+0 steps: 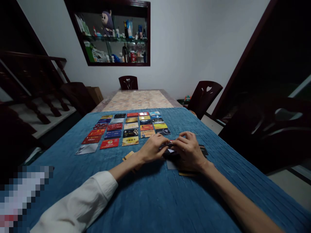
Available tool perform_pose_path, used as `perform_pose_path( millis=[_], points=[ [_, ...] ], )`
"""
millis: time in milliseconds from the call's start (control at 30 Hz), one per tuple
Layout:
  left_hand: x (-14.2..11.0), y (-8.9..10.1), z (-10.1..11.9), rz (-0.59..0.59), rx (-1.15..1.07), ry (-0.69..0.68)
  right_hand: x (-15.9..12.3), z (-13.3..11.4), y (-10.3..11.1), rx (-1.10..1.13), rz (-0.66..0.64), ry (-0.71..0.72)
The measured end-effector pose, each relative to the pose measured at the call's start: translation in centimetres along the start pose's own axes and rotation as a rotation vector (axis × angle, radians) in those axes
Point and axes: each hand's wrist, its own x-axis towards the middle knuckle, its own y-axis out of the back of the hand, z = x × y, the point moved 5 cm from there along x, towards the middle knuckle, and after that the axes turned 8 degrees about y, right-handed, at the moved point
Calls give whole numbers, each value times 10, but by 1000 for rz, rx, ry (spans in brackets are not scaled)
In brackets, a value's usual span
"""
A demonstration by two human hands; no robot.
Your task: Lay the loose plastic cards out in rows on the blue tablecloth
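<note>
My left hand (153, 148) and my right hand (189, 149) meet over the blue tablecloth, both with fingers closed in a pinch. Between their fingertips is a dark card (167, 147), mostly covered by the fingers. Under and around my right hand lie loose cards: a grey card (172, 165), a yellow-edged card (187, 174) and a black card (203, 150). A gold card (128, 156) is partly hidden beneath my left forearm. Beyond my hands, several colourful cards, including a gold card (130, 141) and a red card (109, 143), lie in overlapping columns.
A blue cloth (145, 200) covers the near table; the far tabletop (143, 98) is patterned. Chairs stand around it, one at the right (205, 97) and one at the far end (128, 83). A blurred-out object (24, 194) is at the lower left.
</note>
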Motion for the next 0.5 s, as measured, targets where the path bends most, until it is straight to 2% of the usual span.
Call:
perform_pose_path(
  millis=[233, 500],
  points=[
    [-1, -8, -7, -49, 58, 41, 5, -5, -4, 30, -4, 33],
    [0, -5, -20, -72, 90, 80, -9, 6, -5, 23, 28, 6]
  ],
)
